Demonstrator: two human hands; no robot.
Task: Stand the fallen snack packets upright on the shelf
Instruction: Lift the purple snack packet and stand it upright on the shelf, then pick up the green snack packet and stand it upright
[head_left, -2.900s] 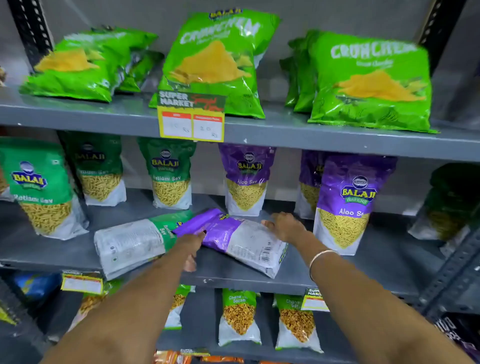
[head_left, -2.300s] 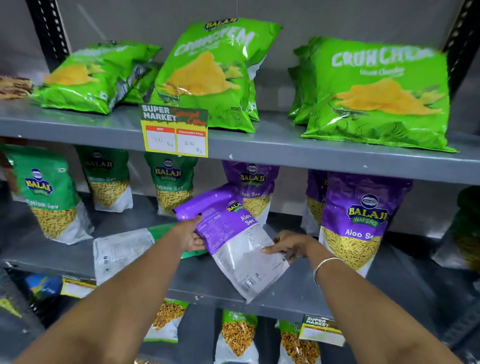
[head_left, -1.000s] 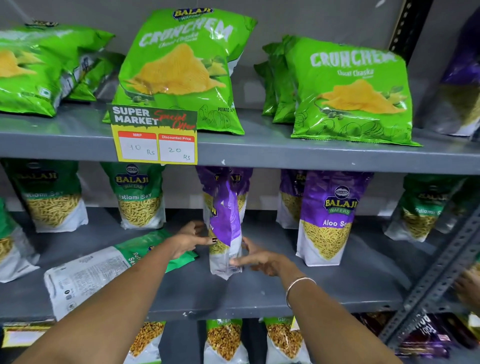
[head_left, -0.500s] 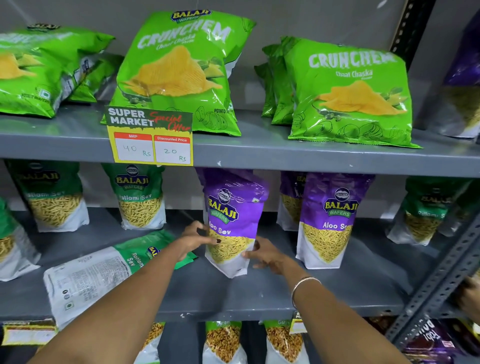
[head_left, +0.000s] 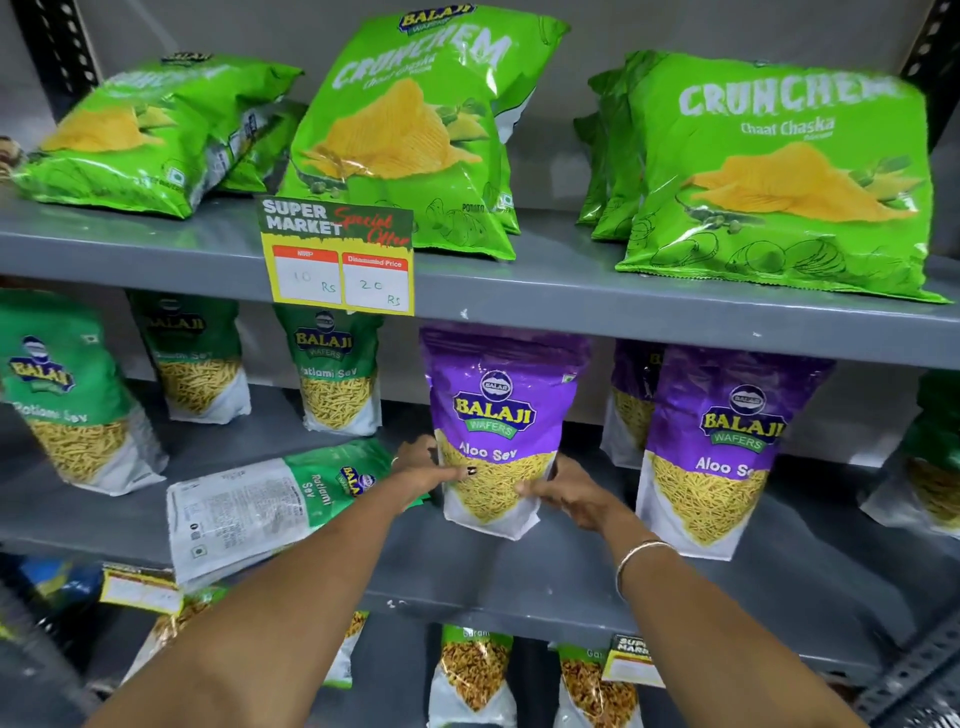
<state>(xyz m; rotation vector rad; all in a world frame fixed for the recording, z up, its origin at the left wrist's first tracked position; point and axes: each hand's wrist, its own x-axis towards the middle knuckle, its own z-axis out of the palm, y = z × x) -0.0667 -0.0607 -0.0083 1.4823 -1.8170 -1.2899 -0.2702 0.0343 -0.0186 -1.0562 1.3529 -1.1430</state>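
Note:
A purple Aloo Sev packet (head_left: 500, 415) stands upright, label forward, on the grey middle shelf (head_left: 519, 577). My left hand (head_left: 423, 467) grips its lower left edge, thumb across the front. My right hand (head_left: 569, 496) holds its lower right edge. Left of them a green Ratlami Sev packet (head_left: 260, 512) lies flat on its front, white back panel up, its bottom end hanging over the shelf's front edge.
Upright green packets (head_left: 332, 371) line the shelf's back left, and purple ones (head_left: 722, 447) stand on the right. Green Crunchem chip bags (head_left: 415, 130) fill the upper shelf behind a yellow price tag (head_left: 340, 262). More packets (head_left: 475, 675) stand on the shelf below.
The purple packet was lifted from lying flat, turned upright and rotated label-forward. Both hands now hold it standing on the shelf. The green packet stayed lying down.

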